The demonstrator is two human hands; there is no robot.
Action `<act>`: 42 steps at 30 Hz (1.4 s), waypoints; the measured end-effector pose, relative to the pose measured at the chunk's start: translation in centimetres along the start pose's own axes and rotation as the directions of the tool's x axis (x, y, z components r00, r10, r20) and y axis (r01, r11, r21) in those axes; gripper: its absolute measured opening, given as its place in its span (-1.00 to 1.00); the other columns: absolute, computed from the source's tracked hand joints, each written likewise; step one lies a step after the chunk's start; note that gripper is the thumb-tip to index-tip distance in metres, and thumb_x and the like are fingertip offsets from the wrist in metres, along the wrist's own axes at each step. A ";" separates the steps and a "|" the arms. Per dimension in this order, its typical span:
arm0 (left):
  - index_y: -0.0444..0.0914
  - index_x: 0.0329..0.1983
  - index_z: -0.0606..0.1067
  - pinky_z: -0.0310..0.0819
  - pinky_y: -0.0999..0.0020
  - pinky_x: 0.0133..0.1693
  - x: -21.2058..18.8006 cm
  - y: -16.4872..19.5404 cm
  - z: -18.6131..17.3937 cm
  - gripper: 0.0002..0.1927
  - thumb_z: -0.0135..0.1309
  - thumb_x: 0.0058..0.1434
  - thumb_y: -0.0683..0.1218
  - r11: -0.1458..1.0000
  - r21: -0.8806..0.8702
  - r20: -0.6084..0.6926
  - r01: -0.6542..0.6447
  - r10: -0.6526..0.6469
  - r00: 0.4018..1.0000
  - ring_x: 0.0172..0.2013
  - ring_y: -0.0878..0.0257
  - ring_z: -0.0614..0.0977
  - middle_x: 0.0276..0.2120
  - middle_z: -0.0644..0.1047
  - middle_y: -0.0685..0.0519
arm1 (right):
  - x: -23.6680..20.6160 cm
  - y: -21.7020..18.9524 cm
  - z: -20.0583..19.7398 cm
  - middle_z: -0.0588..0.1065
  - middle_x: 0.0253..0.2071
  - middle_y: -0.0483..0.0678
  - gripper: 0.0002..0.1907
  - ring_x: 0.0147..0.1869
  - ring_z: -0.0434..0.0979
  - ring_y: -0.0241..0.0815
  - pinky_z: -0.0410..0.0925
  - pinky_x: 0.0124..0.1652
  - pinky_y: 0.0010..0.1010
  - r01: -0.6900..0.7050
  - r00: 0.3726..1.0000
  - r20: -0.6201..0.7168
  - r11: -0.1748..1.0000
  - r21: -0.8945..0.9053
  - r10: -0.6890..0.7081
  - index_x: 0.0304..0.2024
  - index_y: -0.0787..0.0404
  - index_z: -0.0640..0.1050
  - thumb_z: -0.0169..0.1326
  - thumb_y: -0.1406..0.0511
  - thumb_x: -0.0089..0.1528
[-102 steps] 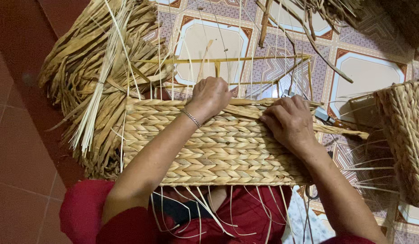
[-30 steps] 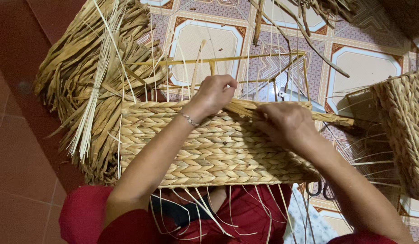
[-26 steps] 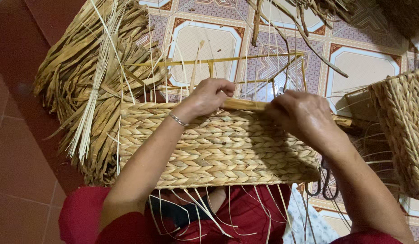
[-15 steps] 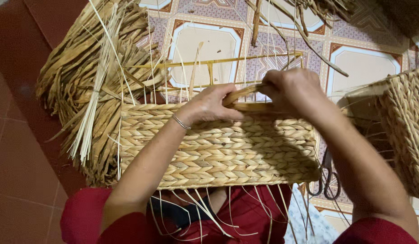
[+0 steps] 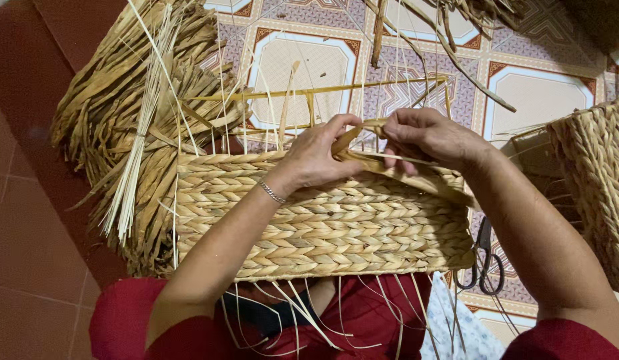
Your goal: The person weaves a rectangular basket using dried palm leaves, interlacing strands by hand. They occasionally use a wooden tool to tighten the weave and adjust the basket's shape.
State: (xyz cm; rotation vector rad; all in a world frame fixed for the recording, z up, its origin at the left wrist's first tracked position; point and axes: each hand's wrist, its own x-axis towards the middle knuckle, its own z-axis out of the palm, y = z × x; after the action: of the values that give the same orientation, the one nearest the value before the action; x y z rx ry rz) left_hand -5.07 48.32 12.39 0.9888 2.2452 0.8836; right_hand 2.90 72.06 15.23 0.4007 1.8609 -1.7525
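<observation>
Head view: left hand (image 5: 319, 157) and right hand (image 5: 426, 135), both with fingers closed, pinch a flat straw strand (image 5: 389, 167) at the far upper edge of a half-woven braided basket panel (image 5: 323, 227) that rests on the person's lap. Left of it lies a bundle of dried straw (image 5: 136, 120); black scissors (image 5: 483, 257) lie on the patterned tile floor (image 5: 549, 87) to the right, with another woven basket (image 5: 599, 180) beyond.

Single head view, looking steeply down, close over lap and woven basket (image 5: 323, 220); tiled floor (image 5: 543, 87) beyond.
</observation>
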 end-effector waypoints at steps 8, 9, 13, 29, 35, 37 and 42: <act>-0.20 0.32 0.32 0.47 0.03 -0.16 0.6 -0.5 1.7 -0.46 0.01 0.29 0.02 0.997 -0.001 -0.240 -0.078 0.076 0.968 -0.30 0.06 0.60 -0.40 0.55 -0.02 | -0.6 0.2 0.8 0.63 -0.33 0.10 -0.62 -0.55 0.53 -0.23 0.48 -0.44 -0.43 0.124 0.992 -0.053 0.979 0.160 -0.117 -0.10 0.30 0.42 -0.27 0.13 0.45; -0.22 0.37 0.28 0.47 0.04 -0.17 0.7 -0.7 1.7 -0.44 -0.02 0.32 0.01 0.998 -0.020 -0.224 -0.056 0.050 0.973 -0.33 0.07 0.59 -0.42 0.54 -0.01 | -0.4 0.2 0.3 0.62 -0.31 0.14 -0.62 -0.54 0.47 -0.20 0.41 -0.46 -0.37 0.081 0.994 -0.077 0.995 0.059 -0.077 -0.07 0.33 0.44 -0.22 0.13 0.46; -0.20 0.16 0.43 0.49 0.15 -0.22 0.1 -1.9 0.8 -0.70 -0.11 0.43 -0.03 0.991 -0.131 -0.139 -0.010 -0.008 0.990 -0.34 0.13 0.54 -0.43 0.48 0.01 | 0.5 0.6 -1.3 0.62 -0.24 0.08 -0.62 -0.43 0.51 -0.21 0.43 -0.42 -0.29 -0.083 0.970 -0.239 0.858 -0.507 -0.048 -0.04 0.22 0.58 0.02 0.07 0.32; -0.31 -0.29 0.45 0.62 0.22 -0.26 1.2 -2.3 0.6 -0.84 0.05 0.31 -0.10 0.977 -0.215 -0.092 0.006 -0.027 0.995 -0.38 0.14 0.67 -0.33 0.60 -0.04 | 1.6 3.8 4.4 0.45 -0.67 0.02 -0.51 -0.65 0.39 -0.09 0.21 -0.63 -0.17 0.060 0.671 -0.242 0.377 -0.924 -0.701 -0.59 0.27 0.47 0.36 0.07 0.16; -0.31 -0.31 0.50 0.56 0.04 -0.26 3.1 -1.2 1.5 -0.84 0.15 0.23 -0.11 0.999 0.048 -0.226 0.021 -0.010 0.974 -0.39 0.00 0.66 -0.44 0.62 -0.13 | -1.7 4.6 4.4 0.48 -0.61 0.05 -0.65 -0.58 0.47 -0.07 0.34 -0.51 -0.11 0.162 0.753 -0.225 0.505 -0.848 -0.619 -0.48 0.26 0.55 0.27 0.15 0.24; -0.34 -0.19 0.46 0.55 0.01 -0.29 3.1 -0.8 1.7 -0.77 0.19 0.19 -0.12 0.997 0.070 -0.246 0.034 -0.016 0.969 -0.40 -0.05 0.66 -0.47 0.61 -0.15 | -2.3 4.7 3.9 0.56 -0.47 0.04 -0.71 -0.46 0.56 -0.13 0.43 -0.43 -0.20 0.226 0.779 -0.264 0.648 -0.727 -0.568 -0.32 0.23 0.59 0.22 0.13 0.26; -0.39 0.46 -0.01 0.54 0.08 -0.38 2.5 -0.3 2.2 -0.18 0.17 0.27 -0.12 0.975 0.128 -0.140 0.182 -0.164 0.976 -0.46 -0.08 0.66 -0.51 0.58 -0.17 | -3.1 5.3 3.0 0.45 -0.05 0.12 -0.50 -0.16 0.50 0.00 0.47 -0.21 -0.23 0.171 0.758 -0.169 0.442 -0.881 -0.630 -0.01 0.17 0.57 0.28 0.06 0.10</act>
State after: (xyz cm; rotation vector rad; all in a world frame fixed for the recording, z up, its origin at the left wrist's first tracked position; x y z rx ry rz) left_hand -5.23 50.90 10.26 0.7993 2.4886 0.7400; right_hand 8.87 70.15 12.67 -0.0550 3.1262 -0.7638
